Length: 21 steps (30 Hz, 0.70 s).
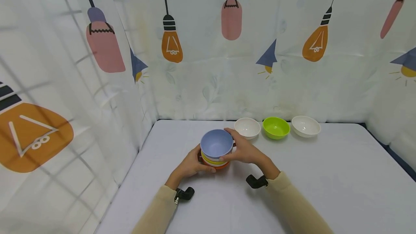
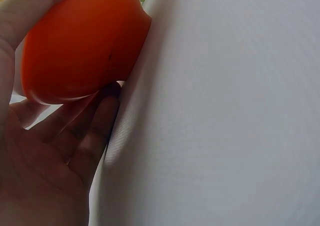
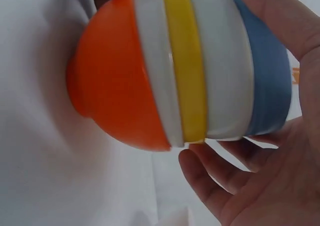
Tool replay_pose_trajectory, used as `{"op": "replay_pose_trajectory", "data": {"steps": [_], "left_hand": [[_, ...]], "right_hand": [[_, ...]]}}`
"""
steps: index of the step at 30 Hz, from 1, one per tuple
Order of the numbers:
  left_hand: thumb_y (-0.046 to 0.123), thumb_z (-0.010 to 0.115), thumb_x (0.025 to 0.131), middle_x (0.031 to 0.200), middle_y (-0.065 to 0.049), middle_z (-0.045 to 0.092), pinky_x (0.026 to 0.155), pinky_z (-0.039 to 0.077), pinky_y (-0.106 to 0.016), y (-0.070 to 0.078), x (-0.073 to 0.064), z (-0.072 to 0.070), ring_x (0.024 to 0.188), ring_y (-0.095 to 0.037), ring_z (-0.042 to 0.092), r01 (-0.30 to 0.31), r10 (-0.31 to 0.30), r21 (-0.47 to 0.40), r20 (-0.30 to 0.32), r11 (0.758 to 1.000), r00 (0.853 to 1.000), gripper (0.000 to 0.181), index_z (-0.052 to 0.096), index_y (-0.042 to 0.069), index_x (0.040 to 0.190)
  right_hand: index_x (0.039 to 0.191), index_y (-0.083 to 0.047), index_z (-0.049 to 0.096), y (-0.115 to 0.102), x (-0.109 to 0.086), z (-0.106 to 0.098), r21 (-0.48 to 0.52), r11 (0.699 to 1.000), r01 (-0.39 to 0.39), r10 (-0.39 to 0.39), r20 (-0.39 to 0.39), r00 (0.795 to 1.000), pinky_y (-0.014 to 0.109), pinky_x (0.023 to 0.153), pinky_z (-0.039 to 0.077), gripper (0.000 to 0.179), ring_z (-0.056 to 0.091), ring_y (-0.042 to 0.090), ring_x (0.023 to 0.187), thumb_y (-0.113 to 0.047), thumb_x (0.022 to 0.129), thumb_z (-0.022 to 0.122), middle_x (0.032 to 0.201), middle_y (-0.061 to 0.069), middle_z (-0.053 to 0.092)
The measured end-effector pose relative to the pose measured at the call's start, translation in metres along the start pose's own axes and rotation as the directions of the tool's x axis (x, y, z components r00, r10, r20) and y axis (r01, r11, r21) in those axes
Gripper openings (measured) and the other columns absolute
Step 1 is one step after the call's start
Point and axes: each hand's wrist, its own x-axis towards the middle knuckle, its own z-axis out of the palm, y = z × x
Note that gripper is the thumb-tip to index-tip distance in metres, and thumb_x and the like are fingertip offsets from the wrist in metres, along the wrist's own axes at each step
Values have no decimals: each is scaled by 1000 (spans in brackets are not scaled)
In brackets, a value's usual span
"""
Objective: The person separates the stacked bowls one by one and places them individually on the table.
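A stack of nested bowls stands on the table in front of me. Its top is a blue bowl [image 1: 217,143], with a white one, a yellow bowl [image 3: 186,61] and another white one beneath. At the bottom an orange bowl [image 3: 117,76] has its foot at the tabletop. My left hand [image 1: 190,164] holds the stack low on its left, thumb across the front and fingers curled behind the orange bowl. Higher up on the right side, my right hand [image 1: 245,150] grips around the blue bowl, thumb in front and fingers behind.
Along the far edge of the white table [image 1: 292,183] stand three bowls: a white bowl [image 1: 247,128], a green bowl [image 1: 276,128] and another white bowl [image 1: 306,126] to the right. A patterned curtain [image 1: 208,89] hangs behind and at both sides.
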Motion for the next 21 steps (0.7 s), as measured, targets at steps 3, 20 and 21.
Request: {"op": "replay_pose_trajectory", "data": {"steps": [3,20,21], "left_hand": [[22,95,72,144,-1,55,102,50,-38,0,0,0,120,-22,58,0,0,1,-2,1000,1000,102,37,26,156],[22,96,71,143,-3,56,97,51,-33,-3,1,0,119,-21,59,-5,5,10,-9,1000,1000,102,38,23,155],[22,96,71,143,-3,56,98,52,-34,-3,1,0,119,-21,60,-7,7,6,-7,1000,1000,102,39,24,155]], "right_hand": [[160,-7,26,1,2,5,-7,1000,11,-11,-31,999,52,113,44,113,50,28,137,-39,74,93,157,8,44],[155,-9,34,5,4,17,31,997,64,-60,-119,991,53,108,47,108,54,29,131,-38,70,95,150,10,47],[155,-9,35,4,4,17,31,997,64,-60,-126,990,54,108,47,108,53,29,131,-38,70,95,149,10,47]]}}
